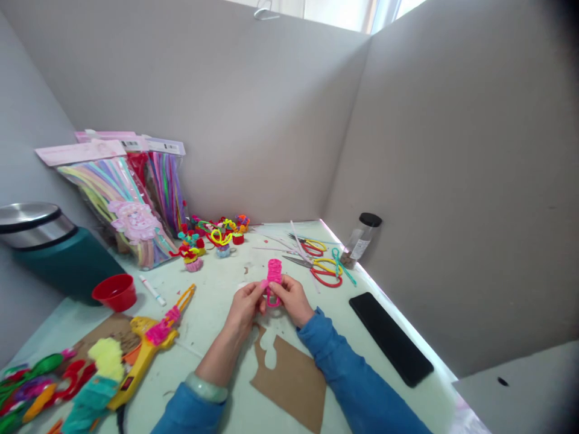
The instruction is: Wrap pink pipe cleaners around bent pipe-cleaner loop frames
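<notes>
Near the middle of the table, a pink fuzzy piece [274, 270] with a loop at its lower end is held upright between both hands. My left hand [246, 305] pinches it from the left side, fingers closed. From the right, my right hand [292, 297] has its thumb and fingers closed on the same piece, close to the loop. Just below the hands lies a brown cardboard sheet [293, 380] with a cut-out edge.
A yellow glue gun [141, 363] with a pink and orange piece on it lies left. Behind it are a red cup [116, 293] and a teal bottle [67, 265]. Scissors [323, 271] lie at the back right, a black phone-like slab [391, 337] at right.
</notes>
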`<action>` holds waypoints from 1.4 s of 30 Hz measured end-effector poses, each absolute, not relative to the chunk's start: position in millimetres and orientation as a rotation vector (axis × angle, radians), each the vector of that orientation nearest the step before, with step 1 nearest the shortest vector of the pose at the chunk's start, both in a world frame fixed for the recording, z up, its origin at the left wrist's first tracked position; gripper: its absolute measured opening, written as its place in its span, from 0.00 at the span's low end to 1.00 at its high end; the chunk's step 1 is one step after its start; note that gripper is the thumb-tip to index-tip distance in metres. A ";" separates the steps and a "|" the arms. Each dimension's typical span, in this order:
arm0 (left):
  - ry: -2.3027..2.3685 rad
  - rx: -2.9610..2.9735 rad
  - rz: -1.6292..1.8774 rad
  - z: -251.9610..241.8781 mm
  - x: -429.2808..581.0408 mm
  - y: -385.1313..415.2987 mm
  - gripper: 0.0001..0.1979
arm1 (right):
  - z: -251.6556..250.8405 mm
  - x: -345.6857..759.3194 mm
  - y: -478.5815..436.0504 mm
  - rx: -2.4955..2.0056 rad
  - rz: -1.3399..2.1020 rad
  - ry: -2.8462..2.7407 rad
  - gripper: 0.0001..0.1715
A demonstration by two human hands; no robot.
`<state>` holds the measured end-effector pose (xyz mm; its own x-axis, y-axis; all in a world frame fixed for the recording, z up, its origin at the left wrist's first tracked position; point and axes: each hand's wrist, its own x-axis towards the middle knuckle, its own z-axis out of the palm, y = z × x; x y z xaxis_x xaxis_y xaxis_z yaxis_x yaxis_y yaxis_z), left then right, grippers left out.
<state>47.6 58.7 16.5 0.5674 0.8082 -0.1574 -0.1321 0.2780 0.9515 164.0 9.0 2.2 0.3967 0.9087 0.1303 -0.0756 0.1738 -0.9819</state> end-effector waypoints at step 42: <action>0.877 1.206 0.818 16.4 48.5 60.6 0.17 | -2.4 165.2 9.1 -1.251 0.838 -0.921 0.14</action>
<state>48.5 60.6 16.4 0.4383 0.8899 -0.1261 -0.0639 0.1708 0.9832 165.2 9.1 -2.4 0.4063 0.9071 0.1102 -0.0250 0.1316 -0.9910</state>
